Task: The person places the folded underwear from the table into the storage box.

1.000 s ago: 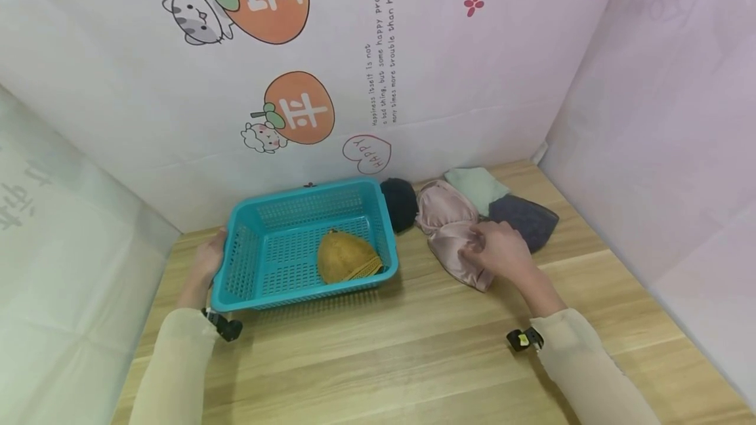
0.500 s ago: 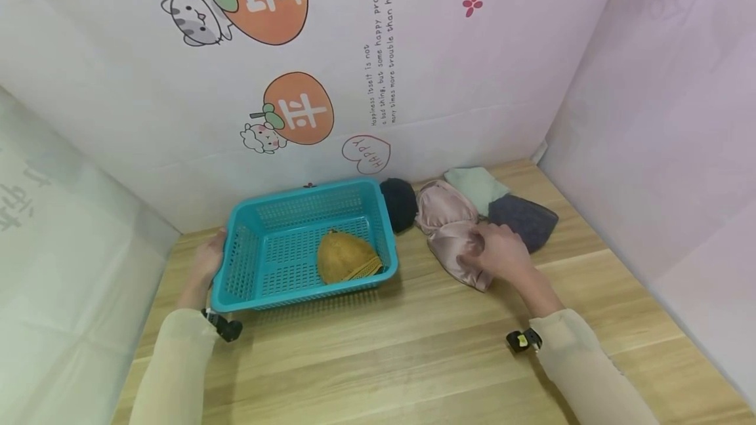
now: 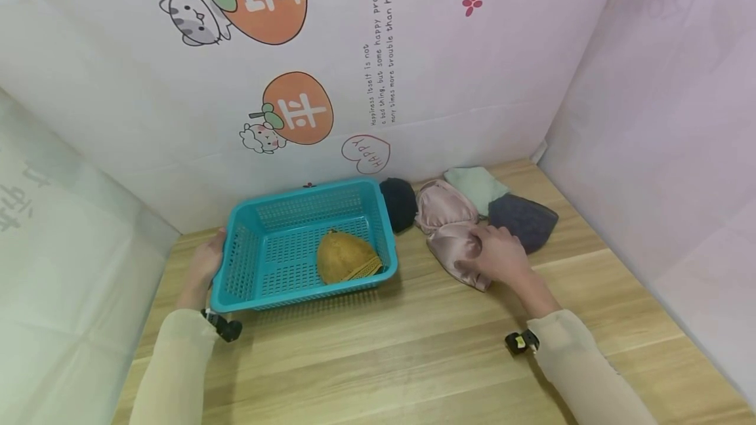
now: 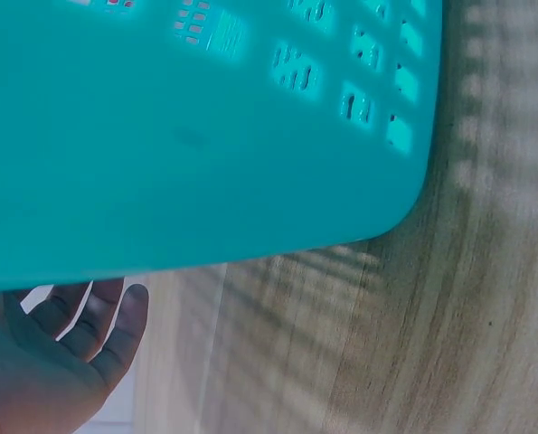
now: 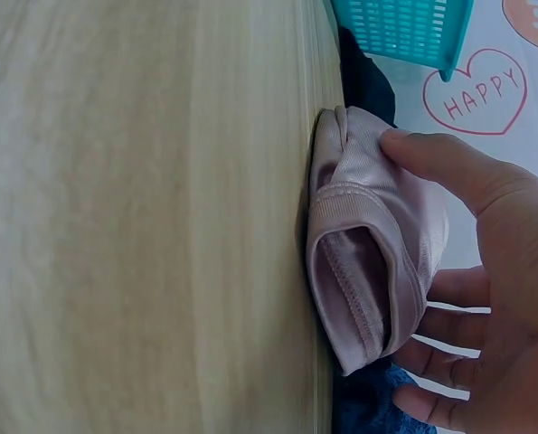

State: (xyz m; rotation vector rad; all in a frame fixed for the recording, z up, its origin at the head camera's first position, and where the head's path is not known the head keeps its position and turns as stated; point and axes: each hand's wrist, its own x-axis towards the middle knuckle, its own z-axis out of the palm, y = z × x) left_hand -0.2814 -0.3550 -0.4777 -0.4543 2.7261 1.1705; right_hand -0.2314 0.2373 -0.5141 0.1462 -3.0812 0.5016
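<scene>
A turquoise perforated plastic basket [image 3: 348, 288] stands on the wooden table at left. In it lies a mustard-yellow bra [image 3: 345, 258], folded so one cup shows. My left hand [image 3: 207, 260] rests against the basket's left side near the rim; in the left wrist view its loosely bent fingers [image 4: 122, 339] reach partly behind the wall. My right hand [image 3: 502, 254] holds the nearer cup of a dusty-pink satin bra [image 3: 447, 205] on the table. The thumb [image 5: 431, 161] presses one side of the cup and the other fingers curve against its far side.
Right of the basket sits a black garment [image 3: 398, 205]. Behind my right hand lie a pale green garment [image 3: 475, 187] and a dark blue garment [image 3: 525, 222]. White printed sheets [image 3: 437, 97] wall the table [image 3: 413, 359] at the back and sides.
My right hand has shifted very slightly, with its thumb a little farther from the fingers over the pink cup. The left hand and the basket stay where they were.
</scene>
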